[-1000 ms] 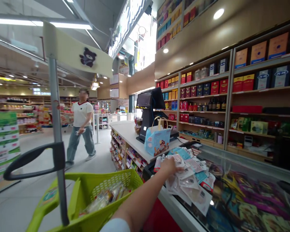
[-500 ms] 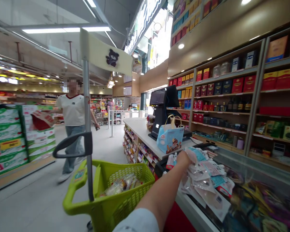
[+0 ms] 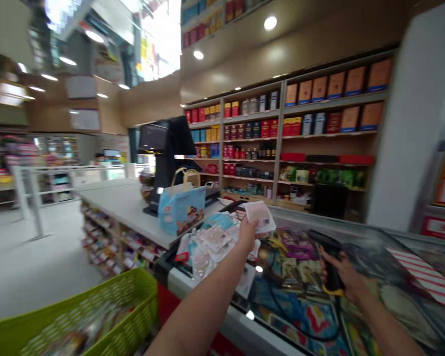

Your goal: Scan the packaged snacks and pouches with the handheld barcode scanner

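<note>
1. Pale pink packet: our left hand pinches it, fingers closed, raised over the bench; gripping only 1 end might let it slip.
2. Our right hand wraps closed around the dark scanner; the looping cable could snag if pulled.
3. Loose packets overlap near the edge; our brushing them could start a slide.

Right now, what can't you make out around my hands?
- Head view: fine print on the packet in the left hand; too small and blurred.
- Head view: part of the packet pile; hidden by the left forearm.
- Head view: goods in the green basket; blurred, cut off by the bottom edge.
- Head view: inside of the blue bag; hidden by its walls.
- Head view: part of the black device; hidden by the right hand.
</note>
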A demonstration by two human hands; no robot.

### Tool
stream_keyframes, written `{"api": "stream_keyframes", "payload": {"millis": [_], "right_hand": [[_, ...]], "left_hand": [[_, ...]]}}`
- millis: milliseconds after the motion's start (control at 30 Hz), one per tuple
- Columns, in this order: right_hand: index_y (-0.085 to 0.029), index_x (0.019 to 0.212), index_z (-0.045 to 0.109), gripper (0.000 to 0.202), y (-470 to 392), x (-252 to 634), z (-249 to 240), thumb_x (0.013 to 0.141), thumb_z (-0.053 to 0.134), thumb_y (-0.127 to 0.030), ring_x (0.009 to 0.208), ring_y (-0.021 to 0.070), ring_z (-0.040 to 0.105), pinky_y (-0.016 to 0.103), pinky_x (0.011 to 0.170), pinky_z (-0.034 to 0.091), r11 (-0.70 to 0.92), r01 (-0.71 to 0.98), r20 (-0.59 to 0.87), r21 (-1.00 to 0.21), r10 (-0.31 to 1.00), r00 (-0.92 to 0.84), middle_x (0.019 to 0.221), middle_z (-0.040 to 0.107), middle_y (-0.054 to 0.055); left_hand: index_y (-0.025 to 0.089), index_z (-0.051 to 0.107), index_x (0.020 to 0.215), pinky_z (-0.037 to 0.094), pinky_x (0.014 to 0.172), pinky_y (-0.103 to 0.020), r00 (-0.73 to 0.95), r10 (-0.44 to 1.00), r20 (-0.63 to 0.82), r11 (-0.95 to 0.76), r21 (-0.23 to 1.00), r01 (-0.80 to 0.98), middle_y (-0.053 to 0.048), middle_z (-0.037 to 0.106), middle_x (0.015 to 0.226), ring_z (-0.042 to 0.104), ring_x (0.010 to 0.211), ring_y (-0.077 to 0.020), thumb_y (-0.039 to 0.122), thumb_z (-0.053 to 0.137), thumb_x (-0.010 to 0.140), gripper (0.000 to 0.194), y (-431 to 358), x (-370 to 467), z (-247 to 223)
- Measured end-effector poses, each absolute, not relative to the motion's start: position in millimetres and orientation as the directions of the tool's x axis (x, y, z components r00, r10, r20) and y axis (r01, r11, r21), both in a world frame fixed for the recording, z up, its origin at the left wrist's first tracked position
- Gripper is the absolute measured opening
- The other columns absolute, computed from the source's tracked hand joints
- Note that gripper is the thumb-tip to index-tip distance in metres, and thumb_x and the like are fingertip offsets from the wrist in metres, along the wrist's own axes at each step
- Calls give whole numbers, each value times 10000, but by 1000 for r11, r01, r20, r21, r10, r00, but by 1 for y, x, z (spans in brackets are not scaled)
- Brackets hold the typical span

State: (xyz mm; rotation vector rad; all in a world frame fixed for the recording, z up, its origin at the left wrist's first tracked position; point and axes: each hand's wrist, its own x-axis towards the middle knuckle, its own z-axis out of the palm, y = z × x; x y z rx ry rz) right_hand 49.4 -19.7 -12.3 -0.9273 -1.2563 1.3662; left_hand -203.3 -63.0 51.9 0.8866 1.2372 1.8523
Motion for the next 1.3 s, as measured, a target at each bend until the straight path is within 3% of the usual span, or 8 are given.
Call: {"api": "stream_keyframes", "payload": {"millis": [33,67,133,267,400,600,933,1300], "right_hand": [[-212,690,558,261,-19,55,-8,729,741,-394,417,144,508,311,423,463,-35,-217,12,-976,978,-210,531,553,-1],[-215,701,540,297,-21,58,-4,666,778,-388,387,130,482,295,399,443,-63,-267,2,-962,971,-237,500,532,-23],[-211,759,527,389,-28,56,4,583,810,-410,380,114,479,264,379,431,-30,-310,46,-950,971,-233,503,538,-48],[-207,771,495,466,-35,47,8,540,811,-460,375,94,467,242,371,442,-59,-307,13,-950,974,-227,485,526,-69],[-215,836,492,472,-31,48,0,580,802,-461,379,91,484,226,366,441,-60,-294,11,-954,972,-234,513,539,-80],[-216,771,470,451,-35,29,-3,656,728,-567,367,94,482,238,363,458,-124,-192,-59,-973,947,-315,508,546,-67],[-219,751,449,405,-53,11,15,667,712,-514,365,93,463,236,372,415,-118,3,-111,-993,923,-367,493,526,-74],[-226,777,442,421,-59,17,12,658,711,-528,375,94,473,238,382,422,-120,-1,-111,-993,922,-371,497,536,-80]], "left_hand": [[177,554,1210,601,621,-309,-457,880,131,-274,925,-263,-87,695,1021,688,807,-186,251,623,815,408,-52,-187,45],[176,570,1188,600,606,-306,-426,898,112,-263,912,-314,-87,701,1010,691,787,-187,217,651,779,420,-43,-172,38],[171,590,1156,596,591,-299,-386,920,65,-214,909,-357,-90,710,988,697,764,-188,161,681,729,437,-29,-152,22],[160,606,1112,583,554,-289,-377,926,-30,-115,927,-357,-79,712,907,701,728,-193,122,655,746,371,-10,-146,-7],[170,611,1065,575,565,-261,-437,900,-2,-178,912,-371,-56,706,896,693,718,-158,116,617,795,275,1,-162,-21],[183,595,1002,563,542,-231,-539,842,20,-272,879,-392,-42,699,921,678,690,-127,143,569,845,164,7,-173,-27],[172,609,949,577,561,-263,-557,831,-14,-253,881,-400,-24,680,824,678,695,-147,230,579,836,131,4,-164,-20],[164,610,954,569,546,-260,-558,830,27,-264,899,-349,-24,675,838,652,653,-127,230,559,832,148,8,-165,-29]]}}
